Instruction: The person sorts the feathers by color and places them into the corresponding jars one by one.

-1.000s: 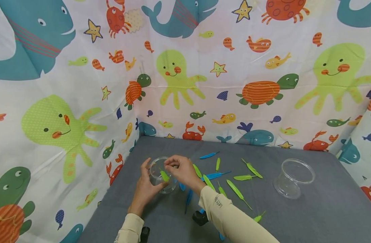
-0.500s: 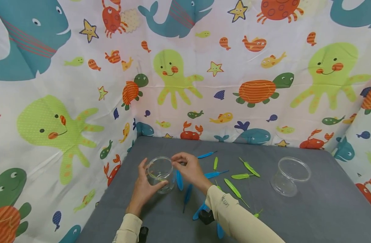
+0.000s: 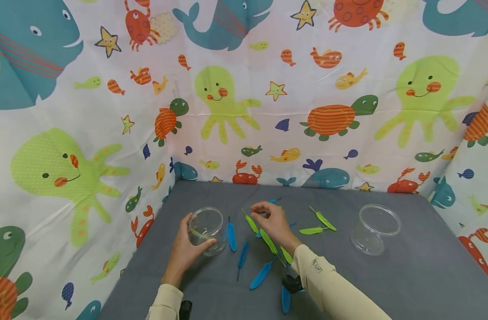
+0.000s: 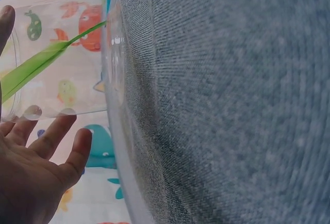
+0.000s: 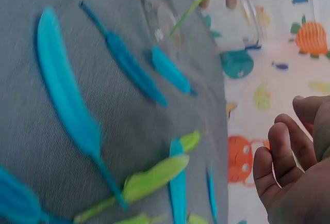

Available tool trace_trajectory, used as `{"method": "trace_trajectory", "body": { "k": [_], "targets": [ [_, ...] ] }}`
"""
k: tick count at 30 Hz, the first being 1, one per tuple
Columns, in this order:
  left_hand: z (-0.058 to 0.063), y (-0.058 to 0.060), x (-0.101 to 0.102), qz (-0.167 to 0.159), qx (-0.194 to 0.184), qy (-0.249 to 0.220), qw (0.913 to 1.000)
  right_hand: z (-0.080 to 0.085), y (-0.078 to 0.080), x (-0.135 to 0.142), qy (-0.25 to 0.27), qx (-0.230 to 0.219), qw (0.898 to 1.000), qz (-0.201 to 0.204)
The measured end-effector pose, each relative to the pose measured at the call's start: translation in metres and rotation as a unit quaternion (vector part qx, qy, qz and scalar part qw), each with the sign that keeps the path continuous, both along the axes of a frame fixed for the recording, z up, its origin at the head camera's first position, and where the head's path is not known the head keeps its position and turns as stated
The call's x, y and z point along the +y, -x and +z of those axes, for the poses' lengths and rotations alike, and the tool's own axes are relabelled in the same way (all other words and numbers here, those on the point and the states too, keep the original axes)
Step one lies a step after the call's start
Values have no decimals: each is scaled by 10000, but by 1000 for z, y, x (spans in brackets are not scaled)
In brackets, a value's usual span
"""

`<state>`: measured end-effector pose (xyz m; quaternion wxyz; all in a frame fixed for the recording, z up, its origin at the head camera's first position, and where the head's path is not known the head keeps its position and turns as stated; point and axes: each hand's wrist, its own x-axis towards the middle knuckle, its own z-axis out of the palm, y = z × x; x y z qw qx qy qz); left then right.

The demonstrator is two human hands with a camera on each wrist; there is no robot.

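My left hand (image 3: 184,252) grips a clear plastic jar (image 3: 209,231), thumb on one side and fingers on the other. Inside that jar a green feather (image 4: 38,64) leans, its quill toward the bottom, as the left wrist view shows. My right hand (image 3: 277,223) hovers over the loose feathers to the right of the jar. In the right wrist view its fingers (image 5: 281,146) are loosely bent with nothing between them. Beneath and around it lie a green feather (image 3: 268,241), a blue feather (image 3: 232,236) and several more of both colours.
A second clear jar (image 3: 367,240) with a wide rim stands on the right of the grey tabletop (image 3: 412,275). Two green feathers (image 3: 313,230) lie between it and my right hand. A sea-animal cloth (image 3: 236,111) hangs around the back and sides.
My right hand let the green feather go into the jar, then moved right, away from the rim and over the loose feathers. My left hand still holds the jar.
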<state>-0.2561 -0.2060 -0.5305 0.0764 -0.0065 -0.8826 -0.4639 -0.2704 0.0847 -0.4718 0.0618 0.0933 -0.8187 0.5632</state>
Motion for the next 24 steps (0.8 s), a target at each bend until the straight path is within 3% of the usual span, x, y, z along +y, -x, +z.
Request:
{"method": "trace_trajectory", "body": {
  "k": [15,24],
  "targets": [
    [-2,-1,-2,-60,47,-122,9999,-19,11,90,-686,-302,9941,-785],
    [-1,1,0,-4,-5,-32,10000,-29,21,143,-1069,-108,9845,-1389]
  ]
}}
